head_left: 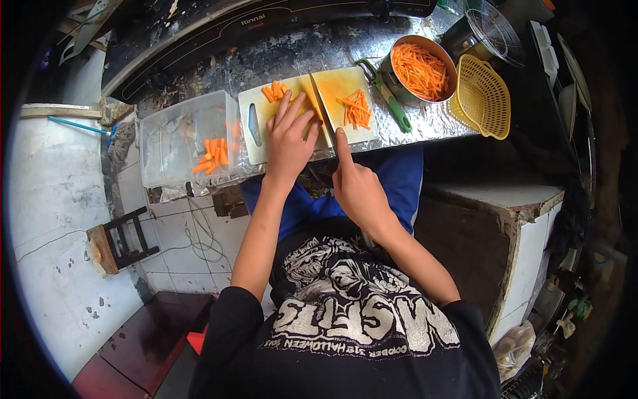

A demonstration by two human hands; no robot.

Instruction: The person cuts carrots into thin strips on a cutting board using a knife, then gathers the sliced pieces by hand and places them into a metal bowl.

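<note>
The widest thing here is the counter [428,132], covered in shiny foil, with a long black stove [252,33] along its far side. At the left on the counter sits a clear plastic container [166,136], and just beside it lies a pale cutting board [362,137], stained orange on top. Over to the right a yellow basket [493,100] stands close against a round metal pot [393,86]. The left hand [292,136] is over the board, palm down with fingers partly spread and bent; whether a piece is pinned beneath them I cannot tell. The right hand [359,189] is closed around the handle of a knife [323,103], index finger stretched forward along it, blade pointing towards the stove and standing right beside the left fingertips. Between board and pot lies a green-handled tool [396,110]. Smallest is the carrot: thick sticks [214,156] in the container, a few short chunks [274,91] on the board beyond the left hand, a loose pile of thin strips [356,110] on the board right of the blade, and a heap of fine shreds [420,71] filling the pot
</note>
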